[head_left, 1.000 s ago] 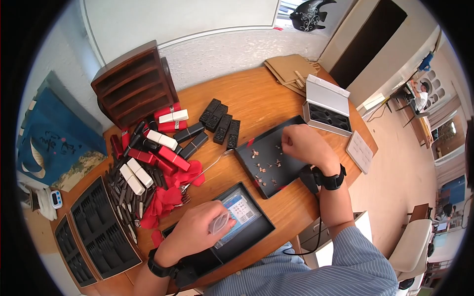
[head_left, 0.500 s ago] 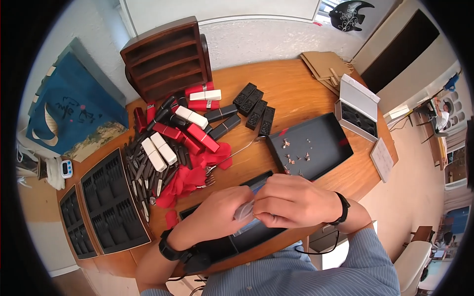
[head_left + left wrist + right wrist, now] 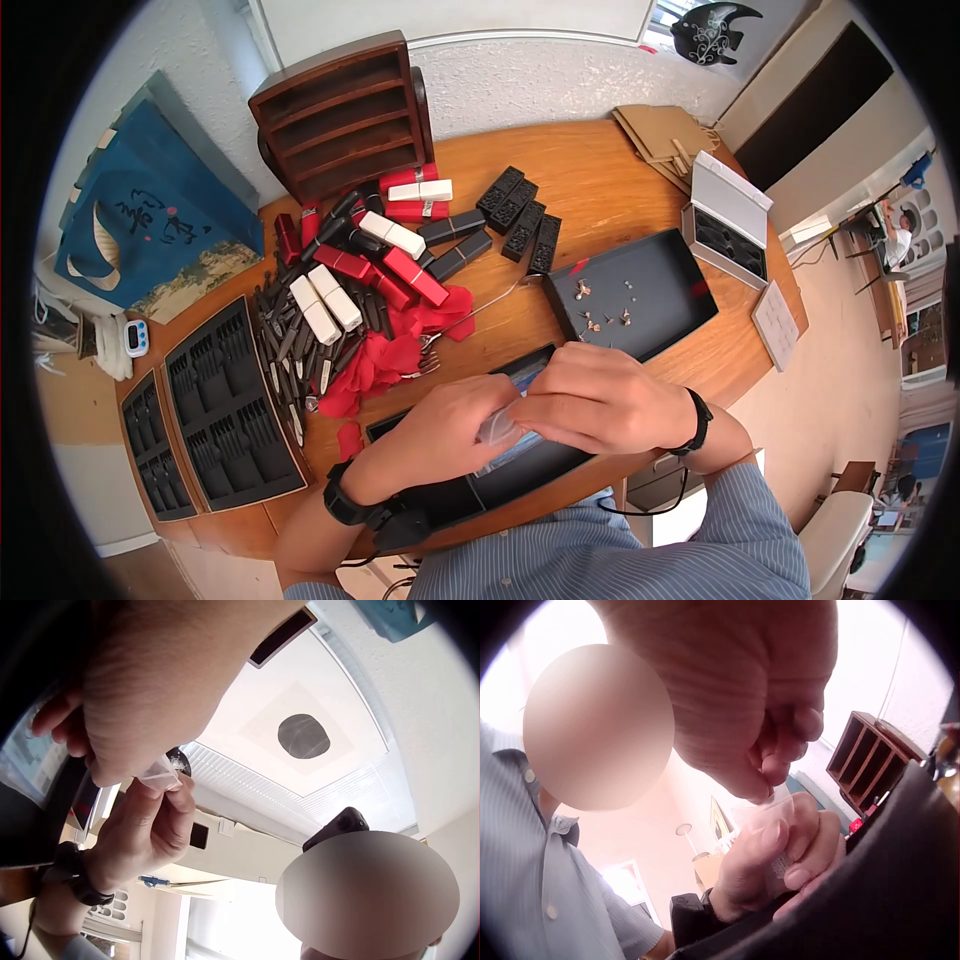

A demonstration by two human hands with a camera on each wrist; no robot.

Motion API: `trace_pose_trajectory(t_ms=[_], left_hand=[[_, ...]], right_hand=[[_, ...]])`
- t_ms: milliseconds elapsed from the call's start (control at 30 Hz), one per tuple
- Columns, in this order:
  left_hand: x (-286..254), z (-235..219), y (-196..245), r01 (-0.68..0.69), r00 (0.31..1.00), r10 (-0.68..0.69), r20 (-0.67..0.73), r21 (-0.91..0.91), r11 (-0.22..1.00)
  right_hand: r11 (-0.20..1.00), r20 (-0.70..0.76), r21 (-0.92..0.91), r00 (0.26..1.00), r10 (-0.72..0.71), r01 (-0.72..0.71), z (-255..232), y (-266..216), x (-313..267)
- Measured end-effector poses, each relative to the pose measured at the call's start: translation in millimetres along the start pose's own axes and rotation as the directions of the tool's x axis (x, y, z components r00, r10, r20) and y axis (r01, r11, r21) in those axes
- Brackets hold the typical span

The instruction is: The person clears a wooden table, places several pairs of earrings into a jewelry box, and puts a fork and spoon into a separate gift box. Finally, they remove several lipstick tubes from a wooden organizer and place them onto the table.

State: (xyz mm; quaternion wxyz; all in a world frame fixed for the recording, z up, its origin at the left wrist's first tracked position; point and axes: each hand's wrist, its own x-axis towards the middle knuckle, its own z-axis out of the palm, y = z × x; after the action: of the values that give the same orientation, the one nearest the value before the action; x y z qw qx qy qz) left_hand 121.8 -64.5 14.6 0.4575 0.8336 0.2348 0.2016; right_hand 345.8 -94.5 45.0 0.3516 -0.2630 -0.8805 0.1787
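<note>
My left hand (image 3: 450, 430) holds a small clear plastic bag (image 3: 497, 425) between thumb and fingers, over the near black tray (image 3: 535, 470). At the bag's mouth, the curled right hand (image 3: 610, 400) pinches its edge with thumb and forefinger. The left wrist view shows the bag (image 3: 160, 776) stretched between both hands, with tiny shiny bits beside it. Any small piece inside the right fingertips is hidden. Under the hands, a blue printed packet (image 3: 515, 455) shows partly. Beyond, the far black tray (image 3: 660, 280) bears several small rose-gold pieces (image 3: 590, 322) like stud earrings.
To the left lie a heap of red, white and black lipstick-like tubes (image 3: 345, 265), red cloth petals (image 3: 375, 370) and forks (image 3: 428, 362). Black carved blocks (image 3: 520, 225) and a wooden shelf (image 3: 345, 120) stand behind. An open white box (image 3: 725, 235) sits at right.
The right hand has come from over the far tray to the bag in the left hand. Over the last half second both hands stay together, with slight finger movement.
</note>
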Motion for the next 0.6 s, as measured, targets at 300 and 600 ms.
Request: trace_pose_trajectory(t_ms=[300, 600], left_hand=[[1.8, 0.7, 1.8, 0.028, 1.000, -0.028, 0.003, 0.021, 0.999], [1.7, 0.6, 0.1, 0.014, 1.000, -0.014, -0.004, 0.021, 1.000]], right_hand=[[0.818, -0.234, -0.272, 0.859, 0.455, -0.507, -48.8, 21.6, -9.4], [0.424, -0.147, -0.500, 0.556, 0.818, -0.755, -75.8, 60.3, -51.2]])
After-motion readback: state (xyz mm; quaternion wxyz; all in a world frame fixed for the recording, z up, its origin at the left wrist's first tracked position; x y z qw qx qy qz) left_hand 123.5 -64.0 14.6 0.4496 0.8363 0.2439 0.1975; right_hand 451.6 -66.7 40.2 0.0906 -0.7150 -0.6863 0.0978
